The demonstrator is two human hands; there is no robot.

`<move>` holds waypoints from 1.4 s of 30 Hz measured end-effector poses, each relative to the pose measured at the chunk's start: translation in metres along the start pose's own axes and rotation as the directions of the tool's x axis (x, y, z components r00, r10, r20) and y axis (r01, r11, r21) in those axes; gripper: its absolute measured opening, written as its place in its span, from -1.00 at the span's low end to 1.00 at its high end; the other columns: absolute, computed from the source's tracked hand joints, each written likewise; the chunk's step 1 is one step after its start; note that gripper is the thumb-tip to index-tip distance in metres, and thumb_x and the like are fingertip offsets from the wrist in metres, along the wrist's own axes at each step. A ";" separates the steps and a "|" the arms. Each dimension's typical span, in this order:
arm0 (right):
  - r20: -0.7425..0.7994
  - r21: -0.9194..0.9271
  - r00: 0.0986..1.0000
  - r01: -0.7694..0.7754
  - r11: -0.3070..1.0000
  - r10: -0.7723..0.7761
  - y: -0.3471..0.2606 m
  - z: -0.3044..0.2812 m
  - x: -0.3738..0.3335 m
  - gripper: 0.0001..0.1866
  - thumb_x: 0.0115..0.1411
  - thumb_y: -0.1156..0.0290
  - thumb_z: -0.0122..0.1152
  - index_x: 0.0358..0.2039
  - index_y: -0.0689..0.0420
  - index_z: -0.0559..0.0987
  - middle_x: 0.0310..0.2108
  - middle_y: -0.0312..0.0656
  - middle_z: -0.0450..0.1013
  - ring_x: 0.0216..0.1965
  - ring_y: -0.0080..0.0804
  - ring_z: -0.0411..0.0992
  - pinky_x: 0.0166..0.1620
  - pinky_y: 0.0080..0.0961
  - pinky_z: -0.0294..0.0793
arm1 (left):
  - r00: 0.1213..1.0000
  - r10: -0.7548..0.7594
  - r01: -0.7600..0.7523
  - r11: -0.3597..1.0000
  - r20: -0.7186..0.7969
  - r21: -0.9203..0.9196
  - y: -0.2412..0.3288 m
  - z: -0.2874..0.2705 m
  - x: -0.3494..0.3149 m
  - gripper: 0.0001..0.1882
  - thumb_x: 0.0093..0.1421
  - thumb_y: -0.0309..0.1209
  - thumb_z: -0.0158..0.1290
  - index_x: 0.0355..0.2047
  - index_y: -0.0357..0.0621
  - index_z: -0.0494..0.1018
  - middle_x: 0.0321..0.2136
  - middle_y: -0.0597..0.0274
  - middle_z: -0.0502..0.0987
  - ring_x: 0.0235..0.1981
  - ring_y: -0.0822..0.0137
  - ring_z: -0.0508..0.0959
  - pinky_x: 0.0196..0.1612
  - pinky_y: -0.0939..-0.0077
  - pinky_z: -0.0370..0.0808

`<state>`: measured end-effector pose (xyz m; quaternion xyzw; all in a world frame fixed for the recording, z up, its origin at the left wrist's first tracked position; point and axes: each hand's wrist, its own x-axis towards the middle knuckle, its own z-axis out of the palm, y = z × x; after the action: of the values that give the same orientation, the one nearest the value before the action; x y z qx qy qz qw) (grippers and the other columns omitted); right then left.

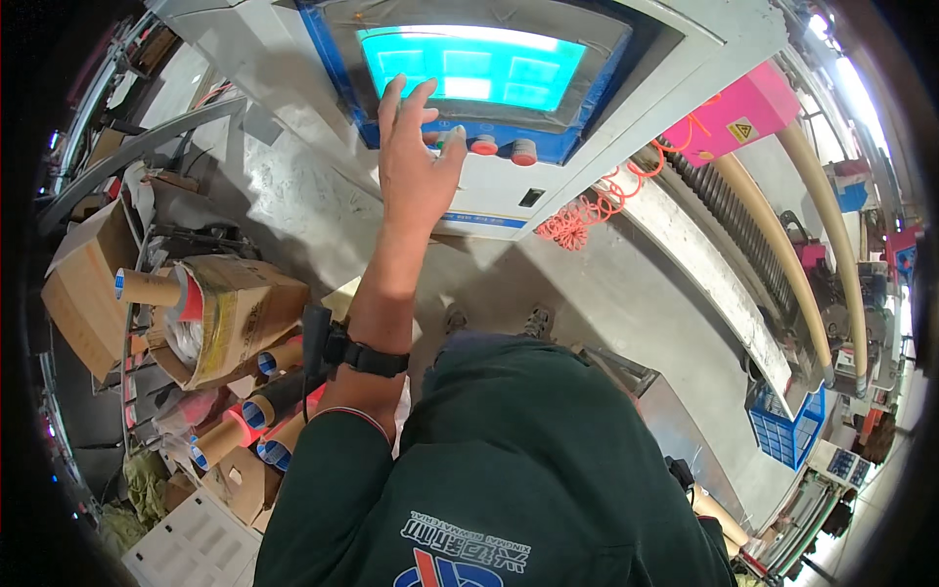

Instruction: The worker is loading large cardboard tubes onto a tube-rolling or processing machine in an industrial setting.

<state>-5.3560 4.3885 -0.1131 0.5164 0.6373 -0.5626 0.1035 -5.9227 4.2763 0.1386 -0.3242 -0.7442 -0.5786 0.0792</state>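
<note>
My left hand (416, 157) reaches up to the control panel with its fingers spread and nothing in them. Its fingertips overlap the lower left part of a bright cyan touchscreen (509, 73); whether they touch the glass I cannot tell. The thumb is near a row of buttons under the screen, where a red button (484, 145) and another red button (524, 152) show. Part of a green button beside the thumb is covered by the hand. A black strap (377, 360) circles my left forearm. My right hand is out of sight.
Cardboard boxes (240, 323) and paper-core rolls (223, 440) crowd the left side. A coiled orange hose (572, 227) hangs right of the panel. Farther right are a pink machine cover (738, 112), long tan rollers (773, 215) and a blue crate (785, 428).
</note>
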 end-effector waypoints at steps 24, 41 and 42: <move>-0.018 0.047 0.998 -0.064 0.997 0.065 -0.016 0.006 -0.006 -0.55 0.03 0.26 0.32 -0.12 0.28 0.54 -0.22 -0.16 0.54 -0.21 -0.47 0.47 -0.10 -0.52 0.42 | 1.000 0.029 -0.029 0.999 -0.003 0.020 0.001 0.003 0.009 -0.45 0.04 -0.61 0.08 0.09 -0.08 0.32 0.21 -0.02 0.10 -0.07 0.23 0.48 -0.21 0.46 0.51; -0.065 0.052 0.992 -0.105 0.993 0.109 -0.041 0.001 -0.011 -0.50 0.00 0.23 0.35 -0.10 0.27 0.52 -0.22 -0.19 0.54 -0.22 -0.46 0.48 -0.11 -0.50 0.43 | 0.990 0.064 -0.047 0.990 0.123 -0.133 0.017 0.038 -0.009 -0.44 -0.04 -0.58 0.13 0.04 -0.16 0.33 0.22 0.00 0.13 -0.14 0.16 0.52 -0.19 0.40 0.50; -0.064 0.034 0.990 -0.120 0.992 0.122 -0.048 0.002 -0.014 -0.49 -0.01 0.23 0.35 -0.10 0.27 0.52 -0.23 -0.18 0.54 -0.22 -0.46 0.48 -0.11 -0.50 0.43 | 0.984 0.102 -0.086 0.990 0.148 -0.109 0.021 0.044 -0.013 -0.43 -0.04 -0.57 0.14 0.05 -0.16 0.33 0.22 0.01 0.13 -0.16 0.16 0.53 -0.20 0.40 0.50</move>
<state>-5.3874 4.3874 -0.0744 0.5741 0.5994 -0.5472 0.1086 -5.8893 4.3139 0.1355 -0.4063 -0.7013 -0.5848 0.0323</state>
